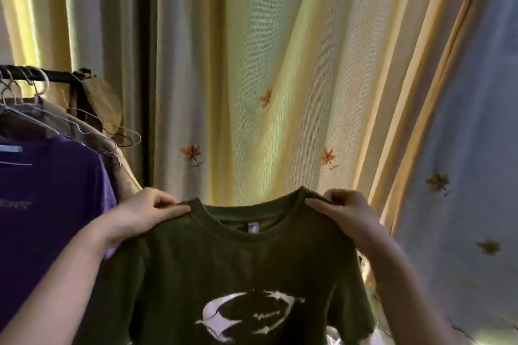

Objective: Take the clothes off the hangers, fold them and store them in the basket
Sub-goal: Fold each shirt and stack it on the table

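Forearms enter from the bottom corners. Left hand (145,214) pinches one shoulder seam of the dark green T-shirt (238,269); right hand (346,211) pinches the other. Shirt held up at lower centre, white print facing camera. Purple T-shirt (50,190) hangs on rail (57,75), left edge. Leaf-print curtain (280,64) behind.

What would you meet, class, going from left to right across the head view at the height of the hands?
purple shirt → left hand → green shirt → right hand
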The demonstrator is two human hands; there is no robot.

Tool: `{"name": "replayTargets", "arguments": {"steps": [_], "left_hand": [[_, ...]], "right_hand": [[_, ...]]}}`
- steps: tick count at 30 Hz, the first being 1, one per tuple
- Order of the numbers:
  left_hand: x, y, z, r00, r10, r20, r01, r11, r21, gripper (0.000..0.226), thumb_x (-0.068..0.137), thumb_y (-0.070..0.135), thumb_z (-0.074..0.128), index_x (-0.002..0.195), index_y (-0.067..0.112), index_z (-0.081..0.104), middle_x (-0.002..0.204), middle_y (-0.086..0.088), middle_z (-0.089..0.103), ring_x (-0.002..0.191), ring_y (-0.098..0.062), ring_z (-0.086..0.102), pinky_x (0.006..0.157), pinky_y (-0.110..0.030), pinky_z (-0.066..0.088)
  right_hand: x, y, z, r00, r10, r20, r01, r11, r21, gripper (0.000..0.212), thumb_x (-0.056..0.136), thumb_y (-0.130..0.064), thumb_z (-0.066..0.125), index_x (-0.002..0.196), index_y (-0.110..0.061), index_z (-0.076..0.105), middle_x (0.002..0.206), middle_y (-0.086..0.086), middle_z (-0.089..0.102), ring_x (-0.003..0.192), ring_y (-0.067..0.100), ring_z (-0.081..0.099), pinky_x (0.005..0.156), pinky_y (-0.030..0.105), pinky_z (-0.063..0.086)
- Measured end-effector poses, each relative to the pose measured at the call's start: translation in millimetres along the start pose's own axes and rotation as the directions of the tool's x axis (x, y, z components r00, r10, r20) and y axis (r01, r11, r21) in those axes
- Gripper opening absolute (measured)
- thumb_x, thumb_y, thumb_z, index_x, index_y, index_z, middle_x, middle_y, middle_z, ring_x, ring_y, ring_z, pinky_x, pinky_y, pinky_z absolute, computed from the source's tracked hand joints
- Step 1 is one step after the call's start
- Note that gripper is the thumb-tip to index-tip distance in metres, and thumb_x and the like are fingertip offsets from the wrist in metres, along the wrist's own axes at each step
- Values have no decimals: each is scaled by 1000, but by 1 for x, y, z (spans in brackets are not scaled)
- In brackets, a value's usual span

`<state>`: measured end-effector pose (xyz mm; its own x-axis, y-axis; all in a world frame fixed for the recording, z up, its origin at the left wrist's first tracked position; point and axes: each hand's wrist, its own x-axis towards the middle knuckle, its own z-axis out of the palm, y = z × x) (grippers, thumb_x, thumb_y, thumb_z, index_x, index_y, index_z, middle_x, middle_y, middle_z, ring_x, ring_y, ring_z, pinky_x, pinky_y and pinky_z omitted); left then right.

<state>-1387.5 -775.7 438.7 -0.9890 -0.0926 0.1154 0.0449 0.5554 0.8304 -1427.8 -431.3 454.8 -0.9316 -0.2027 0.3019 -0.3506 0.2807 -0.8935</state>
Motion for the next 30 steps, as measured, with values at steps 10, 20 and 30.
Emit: {"name": "replayTargets", "arguments": {"steps": [10,20,30], "left_hand": [[-25,12,150,981,-10,-195,-92,858,-505,9,92,27,55,91,35,60,91,11,69,90,0,63,71,-15,50],[-53,2,172,973,-7,-233,-123,835,-537,15,72,44,58,85,43,63,97,16,67,93,1,64,68,-14,53],[-57,-11,172,981,144,-134,-184,908,-376,21,73,51,58,89,38,60,91,10,68,84,-7,68,73,-30,58]], "right_hand": [[-25,31,113,974,192,117,-221,915,336,20,87,-34,65,94,-15,69,92,10,72,93,23,69,89,41,55],[-50,58,103,971,145,188,-199,930,309,17,86,-29,65,95,-16,60,95,10,72,91,23,70,86,45,56],[-54,73,88,975,36,218,-105,944,313,10,90,-17,61,85,-10,56,65,8,62,60,19,61,54,29,52]]}}
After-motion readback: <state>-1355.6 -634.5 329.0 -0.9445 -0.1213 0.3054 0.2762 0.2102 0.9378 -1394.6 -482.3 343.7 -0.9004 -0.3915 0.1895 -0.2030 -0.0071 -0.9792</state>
